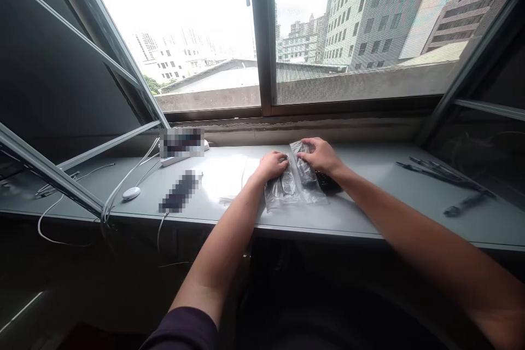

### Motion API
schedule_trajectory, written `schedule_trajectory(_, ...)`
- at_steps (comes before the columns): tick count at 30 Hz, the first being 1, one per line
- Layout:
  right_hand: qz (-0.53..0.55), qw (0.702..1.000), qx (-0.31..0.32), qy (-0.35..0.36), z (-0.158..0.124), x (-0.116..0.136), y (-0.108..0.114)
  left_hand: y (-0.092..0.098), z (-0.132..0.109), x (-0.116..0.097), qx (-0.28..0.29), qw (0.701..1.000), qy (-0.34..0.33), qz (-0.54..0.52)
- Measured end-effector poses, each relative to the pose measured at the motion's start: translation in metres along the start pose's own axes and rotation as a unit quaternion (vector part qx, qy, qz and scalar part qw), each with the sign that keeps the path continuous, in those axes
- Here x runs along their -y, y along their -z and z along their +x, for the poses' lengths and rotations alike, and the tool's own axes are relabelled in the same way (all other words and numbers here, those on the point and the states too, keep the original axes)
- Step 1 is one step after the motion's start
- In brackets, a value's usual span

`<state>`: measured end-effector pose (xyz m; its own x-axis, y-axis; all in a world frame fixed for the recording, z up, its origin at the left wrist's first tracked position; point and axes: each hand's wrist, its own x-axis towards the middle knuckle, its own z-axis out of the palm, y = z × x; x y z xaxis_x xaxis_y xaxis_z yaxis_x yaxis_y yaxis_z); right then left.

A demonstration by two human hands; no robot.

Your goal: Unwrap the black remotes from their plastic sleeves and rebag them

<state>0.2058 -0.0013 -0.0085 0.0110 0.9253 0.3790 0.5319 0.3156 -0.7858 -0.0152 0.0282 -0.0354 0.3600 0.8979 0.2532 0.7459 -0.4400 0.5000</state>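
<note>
Two clear plastic bags with dark contents lie side by side on the grey window ledge [369, 213]. My left hand [272, 165] is closed on the top of the left bag [281, 191]. On the top of the right bag [308, 178] rests my right hand [322, 155], its fingers curled and gripping the plastic. A dark object [331, 184] lies partly under my right wrist; I cannot make out what it is.
White cables [123, 180], a small white round device [131, 193] and two blurred items [180, 191] lie on the ledge to the left. Thin black strips [443, 172] lie at the right. Metal window frames [49, 175] slant over the left side. The window pane stands behind.
</note>
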Motion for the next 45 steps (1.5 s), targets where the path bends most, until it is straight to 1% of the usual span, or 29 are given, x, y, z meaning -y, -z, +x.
schedule_trajectory(2, 0.075, 0.996, 0.02, -0.034, -0.005, 0.005, 0.003, 0.002, 0.001, -0.003, -0.026, 0.999, -0.001, -0.021)
schedule_trajectory(4, 0.138, 0.988, 0.049, -0.055, -0.01, 0.01, 0.004, 0.005, 0.001, -0.006, -0.074, 0.996, 0.001, -0.056)
schedule_trajectory(6, 0.165, 0.982, 0.06, -0.067, -0.014, 0.015, 0.004, 0.01, -0.001, -0.009, -0.125, 0.986, 0.013, -0.11)
schedule_trajectory(7, 0.176, 0.98, 0.063, -0.07, -0.015, 0.016, 0.003, 0.012, -0.002, -0.01, -0.142, 0.98, 0.019, -0.139)
schedule_trajectory(9, 0.204, 0.974, 0.074, -0.073, -0.017, 0.018, 0.001, 0.016, -0.004, -0.013, -0.144, 0.971, 0.013, -0.19)
schedule_trajectory(12, 0.242, 0.963, 0.084, -0.082, -0.018, 0.019, -0.001, 0.019, -0.005, -0.014, -0.102, 0.965, -0.018, -0.24)
schedule_trajectory(14, 0.26, 0.958, 0.084, -0.089, -0.019, 0.02, -0.002, 0.019, -0.004, -0.013, -0.088, 0.959, -0.027, -0.269)
schedule_trajectory(16, 0.296, 0.945, 0.093, -0.103, -0.021, 0.021, -0.003, 0.018, -0.003, -0.012, -0.101, 0.951, -0.029, -0.291)
schedule_trajectory(17, 0.32, 0.934, 0.103, -0.118, -0.022, 0.023, -0.003, 0.017, -0.003, -0.011, -0.114, 0.948, -0.03, -0.295)
schedule_trajectory(21, 0.416, 0.87, 0.182, -0.193, -0.027, 0.032, -0.001, 0.015, -0.003, -0.012, -0.174, 0.944, -0.032, -0.277)
schedule_trajectory(23, 0.428, 0.844, 0.237, -0.219, -0.03, 0.037, 0.002, 0.016, -0.004, -0.013, -0.194, 0.942, -0.026, -0.273)
schedule_trajectory(26, 0.402, 0.829, 0.305, -0.241, -0.034, 0.043, 0.007, 0.018, -0.004, -0.013, -0.23, 0.93, -0.008, -0.288)
schedule_trajectory(29, 0.395, 0.824, 0.338, -0.224, -0.037, 0.045, 0.01, 0.019, -0.003, -0.013, -0.255, 0.905, 0.01, -0.34)
schedule_trajectory(34, 0.395, 0.826, 0.338, -0.218, -0.038, 0.046, 0.01, 0.018, 0.002, -0.013, -0.236, 0.864, 0.04, -0.443)
schedule_trajectory(36, 0.395, 0.828, 0.336, -0.212, -0.037, 0.046, 0.011, 0.02, 0.002, -0.015, -0.215, 0.846, 0.06, -0.485)
schedule_trajectory(38, 0.397, 0.831, 0.332, -0.202, -0.037, 0.046, 0.012, 0.022, 0.001, -0.017, -0.178, 0.83, 0.086, -0.522)
schedule_trajectory(40, 0.401, 0.832, 0.334, -0.19, -0.038, 0.047, 0.013, 0.023, -0.001, -0.019, -0.13, 0.824, 0.096, -0.543)
schedule_trajectory(42, 0.401, 0.83, 0.344, -0.182, -0.039, 0.049, 0.015, 0.023, -0.003, -0.022, -0.086, 0.826, 0.089, -0.55)
schedule_trajectory(44, 0.384, 0.829, 0.362, -0.184, -0.041, 0.052, 0.017, 0.021, -0.003, -0.023, -0.058, 0.828, 0.079, -0.552)
schedule_trajectory(45, 0.371, 0.83, 0.372, -0.187, -0.041, 0.053, 0.018, 0.02, -0.002, -0.023, -0.052, 0.83, 0.076, -0.551)
